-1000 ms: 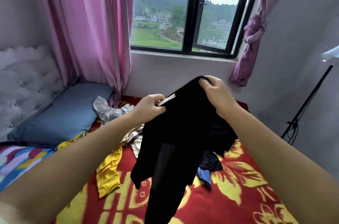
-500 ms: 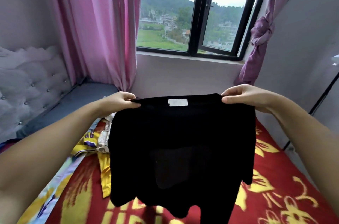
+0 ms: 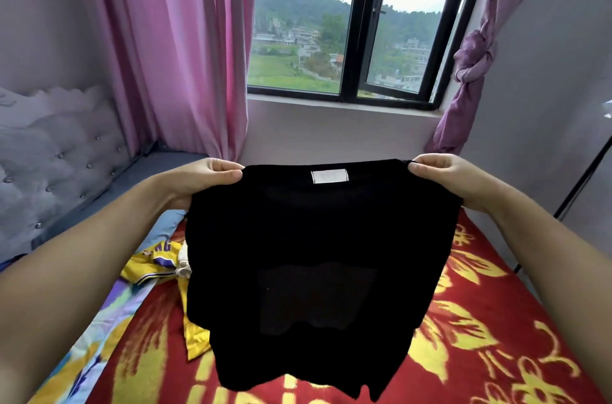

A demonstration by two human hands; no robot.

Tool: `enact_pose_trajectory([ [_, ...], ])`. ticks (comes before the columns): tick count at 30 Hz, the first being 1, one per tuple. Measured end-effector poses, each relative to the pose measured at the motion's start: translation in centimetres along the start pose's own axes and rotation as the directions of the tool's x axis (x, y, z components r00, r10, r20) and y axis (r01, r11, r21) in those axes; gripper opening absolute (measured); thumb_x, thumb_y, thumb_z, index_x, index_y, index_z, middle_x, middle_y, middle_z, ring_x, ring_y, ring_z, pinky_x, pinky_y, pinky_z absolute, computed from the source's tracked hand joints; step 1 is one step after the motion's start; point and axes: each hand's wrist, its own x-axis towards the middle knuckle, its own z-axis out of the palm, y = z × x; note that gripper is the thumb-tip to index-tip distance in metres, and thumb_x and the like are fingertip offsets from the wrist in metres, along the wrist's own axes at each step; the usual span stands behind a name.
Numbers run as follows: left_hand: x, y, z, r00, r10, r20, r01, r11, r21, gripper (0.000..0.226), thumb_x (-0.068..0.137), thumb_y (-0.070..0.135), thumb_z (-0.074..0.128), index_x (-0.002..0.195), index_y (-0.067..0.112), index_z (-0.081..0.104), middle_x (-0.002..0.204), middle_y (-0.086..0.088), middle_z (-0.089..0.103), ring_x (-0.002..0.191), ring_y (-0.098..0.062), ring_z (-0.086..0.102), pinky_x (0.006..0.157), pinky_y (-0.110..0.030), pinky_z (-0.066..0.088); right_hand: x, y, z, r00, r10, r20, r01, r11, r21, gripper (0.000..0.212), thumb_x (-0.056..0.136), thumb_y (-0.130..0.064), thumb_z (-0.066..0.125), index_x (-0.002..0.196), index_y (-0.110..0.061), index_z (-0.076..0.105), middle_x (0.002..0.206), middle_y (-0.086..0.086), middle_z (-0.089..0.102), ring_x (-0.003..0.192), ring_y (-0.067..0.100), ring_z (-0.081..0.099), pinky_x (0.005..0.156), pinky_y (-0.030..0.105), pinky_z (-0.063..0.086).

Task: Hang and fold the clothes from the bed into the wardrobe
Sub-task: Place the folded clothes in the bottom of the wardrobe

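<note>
While both hands pinch its top corners, black shirt point(image 3: 314, 238) hangs lengthwise downward, label uppermost

My view of the yellow jersey point(image 3: 155, 266) is half blocked by the black T-shirt point(image 3: 318, 258); its label point(image 3: 329, 177) is unreadable.

The black shirt point(image 3: 318, 258) I hold is matt, soft cloth with a white woven label point(image 3: 329, 177), over a plush red-and-yellow blanket point(image 3: 490, 321) and shiny yellow jersey point(image 3: 155, 266).
</note>
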Motion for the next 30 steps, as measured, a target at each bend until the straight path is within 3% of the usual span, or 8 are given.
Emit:
enact_pose_trajectory([
  [6, -0.4, 0.5, 0.8, 0.987, 0.061, -0.151, -0.046, 0.993, 0.107, 0.028, 0.081, 0.047, 0.070, 0.087, 0.020, 0.073, 0.067, 0.009, 0.059, 0.056, -0.002, 0.053, 0.052, -0.015, 0.045, 0.2, -0.8, 0.3, 0.995, 0.099, -0.009, -0.097, 0.989, 0.115, 0.028, 0.076, -0.037, 0.074, 0.086, -0.011, 0.075, 0.064, -0.001, 0.069, 0.049, 0.008, 0.062, 0.044, 0.016, 0.048],
  [10, 1.5, 1.1, 4.4, 0.826, 0.242, -0.509, -0.012, 0.910, 0.414, 0.027, 0.097, 0.025, 0.054, 0.074, 0.013, 0.060, 0.057, 0.005, 0.048, 0.051, -0.008, 0.041, 0.050, -0.024, 0.033, 2.2, -1.2, 3.6, 0.946, 0.139, -0.294, -0.108, 0.987, 0.118, 0.020, 0.088, -0.029, 0.068, 0.092, -0.011, 0.072, 0.077, 0.005, 0.071, 0.062, 0.015, 0.065, 0.057, 0.023, 0.056],
  [12, 2.4, 1.7, 7.0, 0.785, 0.200, -0.587, 0.037, 0.930, 0.366, 0.031, 0.098, 0.019, 0.050, 0.069, 0.010, 0.053, 0.056, 0.000, 0.044, 0.049, -0.014, 0.040, 0.047, -0.024, 0.030, 3.2, -1.7, 6.0, 0.907, 0.135, -0.400, -0.081, 0.986, 0.149, 0.019, 0.092, -0.027, 0.063, 0.094, -0.009, 0.070, 0.081, 0.007, 0.068, 0.071, 0.020, 0.063, 0.070, 0.031, 0.055],
  [16, 3.6, 3.8, 12.3, 0.895, -0.062, -0.443, 0.037, 0.997, -0.065, 0.028, 0.101, 0.015, 0.042, 0.074, 0.015, 0.049, 0.057, -0.003, 0.043, 0.037, -0.008, 0.044, 0.038, -0.015, 0.039, 3.5, -3.3, 12.1, 0.939, 0.007, -0.344, 0.055, 0.984, 0.170, 0.017, 0.094, -0.020, 0.060, 0.087, -0.011, 0.071, 0.085, 0.009, 0.070, 0.078, 0.017, 0.062, 0.073, 0.032, 0.051],
  [21, 3.5, 5.7, 14.5, 0.933, -0.083, -0.351, 0.027, 0.987, -0.160, 0.021, 0.103, 0.016, 0.037, 0.090, 0.007, 0.051, 0.066, -0.012, 0.055, 0.042, -0.013, 0.060, 0.044, -0.025, 0.054, 2.6, -4.5, 15.7, 0.949, -0.200, -0.245, 0.176, 0.977, -0.116, 0.027, 0.096, -0.036, 0.055, 0.095, -0.018, 0.075, 0.091, -0.001, 0.074, 0.088, 0.011, 0.066, 0.084, 0.032, 0.049],
  [25, 2.7, 6.0, 13.4, 0.961, -0.090, -0.262, 0.015, 0.960, -0.278, 0.024, 0.101, 0.011, 0.035, 0.100, -0.001, 0.056, 0.078, -0.017, 0.067, 0.064, -0.021, 0.068, 0.061, -0.028, 0.060, 1.7, -4.3, 14.5, 0.978, -0.209, 0.022, 0.209, 0.956, -0.204, 0.037, 0.090, -0.032, 0.064, 0.126, -0.031, 0.061, 0.114, -0.007, 0.068, 0.105, 0.009, 0.063, 0.095, 0.030, 0.050],
  [27, 2.2, 6.1, 12.8, 0.975, -0.018, -0.223, -0.016, 0.989, -0.150, 0.024, 0.096, 0.004, 0.037, 0.101, 0.000, 0.060, 0.088, -0.016, 0.072, 0.081, -0.022, 0.071, 0.071, -0.029, 0.059, 1.5, -4.2, 14.0, 0.973, -0.224, 0.055, 0.230, 0.943, -0.239, 0.049, 0.089, -0.010, 0.058, 0.134, -0.029, 0.053, 0.119, -0.002, 0.065, 0.108, 0.017, 0.062, 0.096, 0.036, 0.050],
  [30, 1.8, 6.1, 12.1, 0.878, 0.353, -0.322, -0.139, 0.834, 0.534, 0.019, 0.089, 0.006, 0.055, 0.105, 0.007, 0.064, 0.103, -0.009, 0.070, 0.098, -0.018, 0.065, 0.087, -0.031, 0.051, 1.3, -4.3, 13.6, 0.966, -0.259, 0.025, 0.259, 0.952, -0.165, 0.054, 0.089, 0.003, 0.044, 0.130, -0.029, 0.057, 0.123, 0.004, 0.061, 0.107, 0.023, 0.062, 0.095, 0.042, 0.050],
])
